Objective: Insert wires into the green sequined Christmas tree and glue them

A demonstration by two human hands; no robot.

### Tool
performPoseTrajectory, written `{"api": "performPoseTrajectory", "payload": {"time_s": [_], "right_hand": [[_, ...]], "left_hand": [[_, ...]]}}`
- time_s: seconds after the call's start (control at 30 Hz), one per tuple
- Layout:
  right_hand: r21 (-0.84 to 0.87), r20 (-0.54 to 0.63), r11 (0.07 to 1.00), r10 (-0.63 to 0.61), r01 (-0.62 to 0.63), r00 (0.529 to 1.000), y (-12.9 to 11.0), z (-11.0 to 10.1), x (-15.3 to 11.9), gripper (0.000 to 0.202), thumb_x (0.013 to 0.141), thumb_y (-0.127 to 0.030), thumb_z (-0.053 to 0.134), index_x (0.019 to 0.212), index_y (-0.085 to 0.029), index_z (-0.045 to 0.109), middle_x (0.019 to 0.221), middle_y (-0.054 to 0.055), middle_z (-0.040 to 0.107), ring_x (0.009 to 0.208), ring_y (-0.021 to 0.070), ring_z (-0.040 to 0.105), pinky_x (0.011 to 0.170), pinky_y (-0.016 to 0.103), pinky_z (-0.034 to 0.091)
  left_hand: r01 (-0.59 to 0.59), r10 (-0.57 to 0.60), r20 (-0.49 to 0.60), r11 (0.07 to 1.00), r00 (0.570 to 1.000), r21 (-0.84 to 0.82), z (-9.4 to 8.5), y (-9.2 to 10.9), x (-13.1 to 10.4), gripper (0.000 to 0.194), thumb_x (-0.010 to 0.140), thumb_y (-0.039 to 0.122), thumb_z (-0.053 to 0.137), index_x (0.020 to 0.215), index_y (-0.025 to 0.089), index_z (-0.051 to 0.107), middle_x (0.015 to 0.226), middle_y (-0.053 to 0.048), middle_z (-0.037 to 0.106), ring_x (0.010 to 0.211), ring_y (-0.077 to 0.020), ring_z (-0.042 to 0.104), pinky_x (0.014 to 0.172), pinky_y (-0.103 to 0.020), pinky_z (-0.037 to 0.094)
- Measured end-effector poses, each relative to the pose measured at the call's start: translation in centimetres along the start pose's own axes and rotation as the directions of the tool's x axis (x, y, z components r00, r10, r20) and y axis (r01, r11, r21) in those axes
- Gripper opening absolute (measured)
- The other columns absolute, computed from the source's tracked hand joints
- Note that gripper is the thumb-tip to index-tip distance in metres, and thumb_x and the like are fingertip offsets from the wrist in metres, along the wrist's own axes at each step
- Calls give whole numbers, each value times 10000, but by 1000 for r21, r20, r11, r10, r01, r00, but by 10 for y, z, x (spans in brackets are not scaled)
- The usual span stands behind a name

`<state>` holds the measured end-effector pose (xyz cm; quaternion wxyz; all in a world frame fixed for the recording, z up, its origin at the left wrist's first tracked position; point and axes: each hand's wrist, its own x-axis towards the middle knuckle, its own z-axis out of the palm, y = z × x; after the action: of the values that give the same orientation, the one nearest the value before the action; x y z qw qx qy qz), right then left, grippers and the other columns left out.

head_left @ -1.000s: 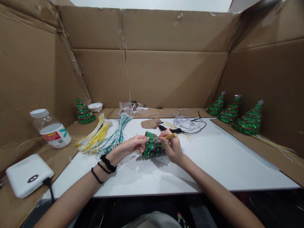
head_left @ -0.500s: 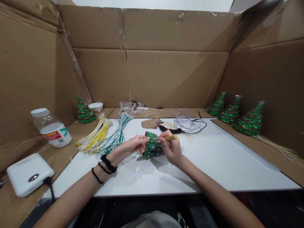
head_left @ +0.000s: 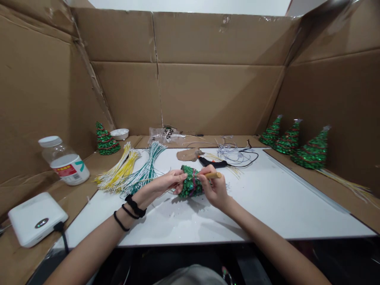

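A green beaded tree piece (head_left: 190,184) with a dark red strand round it lies on its side above the white board (head_left: 267,206). My left hand (head_left: 172,181) grips it at its left end, fingers closed. In my right hand (head_left: 212,186) is a tool with a wooden handle (head_left: 214,175), pinched between thumb and fingers at the piece's right side. The tool's tip is too small to make out. Behind my right hand lies a black glue gun (head_left: 213,162) with an orange part.
Yellow-white wires (head_left: 118,172) and green-white wires (head_left: 150,162) lie left. Finished-looking trees stand on cardboard at the left (head_left: 106,140) and right (head_left: 313,150). A plastic jar (head_left: 69,164), white box (head_left: 38,219) and white bowl (head_left: 119,134) are at the left; tangled wire (head_left: 234,153) lies behind.
The handle in my right hand has tilted slightly and shifted down a little. The green piece has turned slightly in my left hand.
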<state>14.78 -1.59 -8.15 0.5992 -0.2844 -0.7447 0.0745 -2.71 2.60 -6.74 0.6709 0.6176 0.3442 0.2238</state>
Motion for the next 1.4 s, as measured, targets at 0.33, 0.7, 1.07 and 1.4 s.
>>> {"api": "performPoseTrajectory", "payload": {"time_s": [0.33,0.7,1.07,1.4], "right_hand": [[15,-86,997,-80,82,993,10,-3,-6,126,895,-212,435,790,-206,505,620,-22,509,507,105,474,477,237,380],[61,-161,972,234,-227,959,23,2,1,168,908,-340,407,884,-208,507,781,17,551,675,147,525,634,286,432],[-292,155,791,595,-538,789,46,7,0,342,921,-451,259,975,-209,494,739,23,628,696,205,586,643,295,383],[-267,34,805,557,-529,830,52,0,-5,289,902,-432,313,852,-221,504,620,-5,574,582,194,547,560,266,332]], "left_hand": [[30,-42,67,986,997,162,-9,9,-3,416,731,555,596,698,182,414,439,92,350,387,-46,238,399,-211,124],[-148,283,-80,699,956,700,-3,18,-8,436,870,497,378,632,165,530,635,1,538,625,-145,467,585,-240,317],[66,516,-10,-89,857,994,-10,19,-11,405,935,292,286,684,160,574,640,-68,612,608,-175,542,544,-285,232],[337,619,-217,-82,755,938,-61,26,-25,393,907,350,341,682,163,603,670,-85,644,629,-196,574,550,-283,286]]}}
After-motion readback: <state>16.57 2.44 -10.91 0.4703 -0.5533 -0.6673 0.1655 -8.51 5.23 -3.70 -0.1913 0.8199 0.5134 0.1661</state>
